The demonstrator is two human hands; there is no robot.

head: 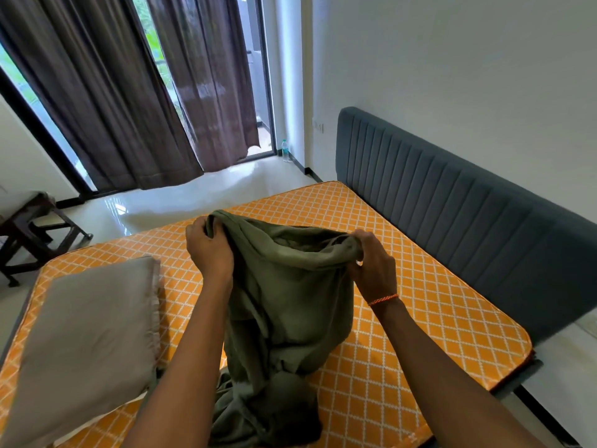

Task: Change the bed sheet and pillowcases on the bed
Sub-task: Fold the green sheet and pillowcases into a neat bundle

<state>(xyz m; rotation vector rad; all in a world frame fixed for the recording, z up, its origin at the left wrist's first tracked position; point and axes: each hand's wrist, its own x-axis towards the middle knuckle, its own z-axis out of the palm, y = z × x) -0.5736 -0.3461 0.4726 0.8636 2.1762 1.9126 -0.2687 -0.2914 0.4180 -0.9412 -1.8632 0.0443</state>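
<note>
Stripping looks finished, since the orange mattress (403, 286) lies bare, a grey pillow (87, 324) on its left part, while left hand (210, 250) and right hand (371, 263) both grip a bunched olive-green sheet (284, 302) above its middle, not yet spread.

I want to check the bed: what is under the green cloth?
Under the green cloth, held by left hand and right hand, lies the bare orange mattress; the covered part is hidden.
</note>
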